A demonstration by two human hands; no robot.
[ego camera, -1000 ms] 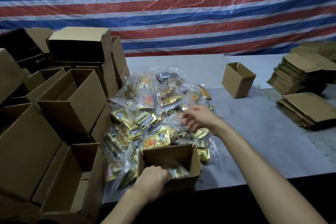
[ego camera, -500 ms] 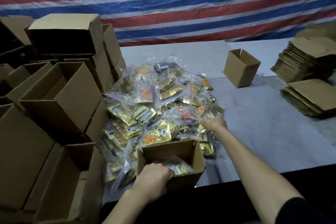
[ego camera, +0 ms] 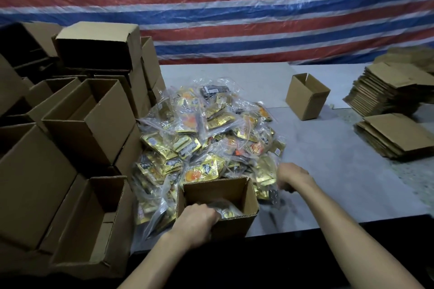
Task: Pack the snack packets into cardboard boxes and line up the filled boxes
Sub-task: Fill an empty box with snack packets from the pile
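Observation:
A heap of gold and orange snack packets in clear bags lies in the middle of the grey table. An open cardboard box stands at the table's near edge in front of the heap, with a packet inside. My left hand grips the box's near wall, fingers curled over the rim. My right hand is just right of the box at the heap's near right edge and holds a clear snack packet, blurred by motion.
Several open empty boxes are stacked along the left side. One small open box stands alone at the back right. Piles of flattened cardboard lie at the far right. A striped tarpaulin hangs behind the table.
My right hand has drawn back from the heap toward me, pulling a packet to the right of the box. My left hand has stayed on the box's rim.

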